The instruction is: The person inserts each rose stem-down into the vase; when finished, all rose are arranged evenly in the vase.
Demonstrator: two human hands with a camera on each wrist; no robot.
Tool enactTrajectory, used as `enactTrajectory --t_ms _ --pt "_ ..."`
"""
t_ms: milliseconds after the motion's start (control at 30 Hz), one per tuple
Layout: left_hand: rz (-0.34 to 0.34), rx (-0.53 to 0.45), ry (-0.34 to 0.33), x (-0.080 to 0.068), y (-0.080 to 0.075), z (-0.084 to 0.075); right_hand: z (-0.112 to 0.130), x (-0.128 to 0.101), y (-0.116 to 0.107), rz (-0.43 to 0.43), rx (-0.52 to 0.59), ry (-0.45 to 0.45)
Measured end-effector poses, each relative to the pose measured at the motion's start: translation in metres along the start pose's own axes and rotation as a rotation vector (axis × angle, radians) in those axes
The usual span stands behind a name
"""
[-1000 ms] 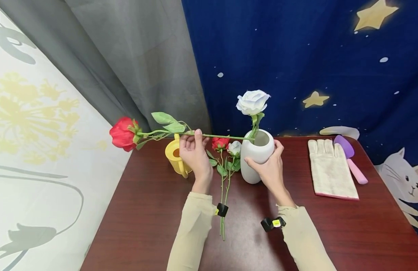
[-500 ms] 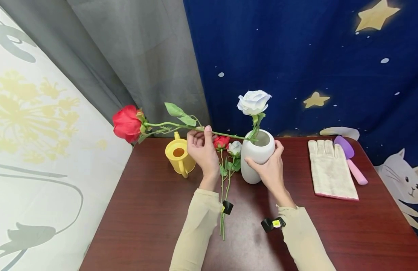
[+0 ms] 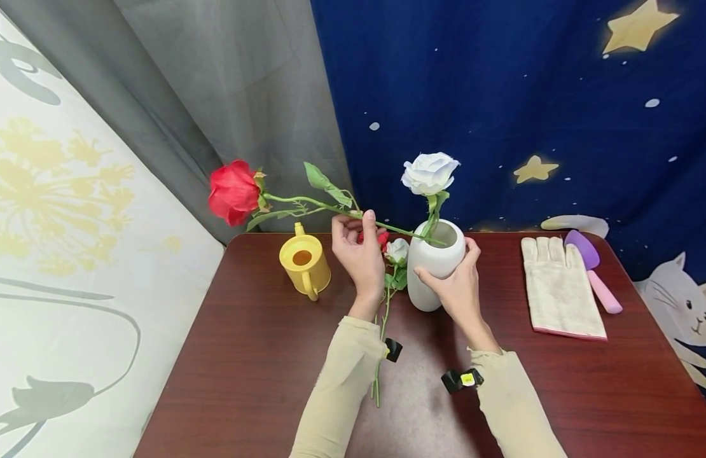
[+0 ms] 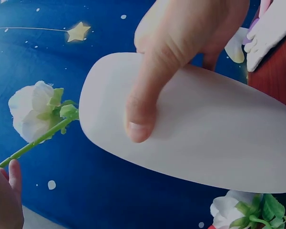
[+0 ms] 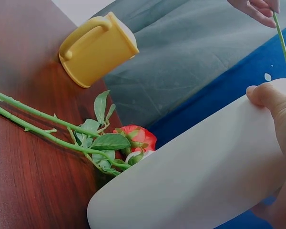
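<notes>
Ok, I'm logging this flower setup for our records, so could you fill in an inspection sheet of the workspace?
Surface: red-brown wood-grain table.
Job's things: white vase with a white rose standing in it; red rose, its stem end at the vase's mouth; second red rose and second white rose lying on the table.
Clutter: yellow watering can; cream work glove; purple-and-pink trowel beside the glove.
Grips: left hand pinches the red rose's stem; right hand holds the vase.
Cables: nothing seen.
Surroundings: gray curtain, navy star-print curtain, white floral-print backdrop.

No readable text or numbers.
</notes>
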State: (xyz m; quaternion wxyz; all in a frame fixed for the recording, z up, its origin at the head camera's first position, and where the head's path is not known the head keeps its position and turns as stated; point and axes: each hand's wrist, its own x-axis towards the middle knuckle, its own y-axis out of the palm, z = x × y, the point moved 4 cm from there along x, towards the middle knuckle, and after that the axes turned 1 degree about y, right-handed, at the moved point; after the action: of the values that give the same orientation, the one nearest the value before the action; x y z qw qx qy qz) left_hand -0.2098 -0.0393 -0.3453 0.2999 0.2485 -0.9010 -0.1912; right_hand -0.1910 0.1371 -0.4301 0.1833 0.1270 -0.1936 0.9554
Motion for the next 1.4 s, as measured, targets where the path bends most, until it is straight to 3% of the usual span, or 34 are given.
enactTrajectory --t_ms 333,567,667,867,1100,1233,1400 --pt "0.054 0.04 -0.024 -0.011 0.006 0.009 0.0 -0.002 -0.001 0.006 0.007 0.0" --pt "0.154 0.124 -0.062 -0.015 0.014 -0.014 -0.001 -0.001 0.002 0.009 0.0 -0.008" --pt "0.17 0.162 -0.062 -0.014 0.015 -0.016 0.0 -0.001 0.002 0.007 0.001 -0.008" --pt "0.218 0.24 -0.031 -0.012 0.012 0.002 -0.001 -0.001 0.002 0.007 0.002 -0.004" --pt "0.374 0.436 0.149 -0.013 0.02 0.004 -0.002 -0.001 0.002 0.001 0.003 0.003" --pt "0.471 0.549 0.175 -0.021 0.027 0.01 -0.003 -0.001 0.003 -0.009 0.003 -0.004" --pt "0.554 0.779 0.175 -0.029 0.031 0.02 -0.002 -0.001 0.003 -0.016 -0.003 -0.016"
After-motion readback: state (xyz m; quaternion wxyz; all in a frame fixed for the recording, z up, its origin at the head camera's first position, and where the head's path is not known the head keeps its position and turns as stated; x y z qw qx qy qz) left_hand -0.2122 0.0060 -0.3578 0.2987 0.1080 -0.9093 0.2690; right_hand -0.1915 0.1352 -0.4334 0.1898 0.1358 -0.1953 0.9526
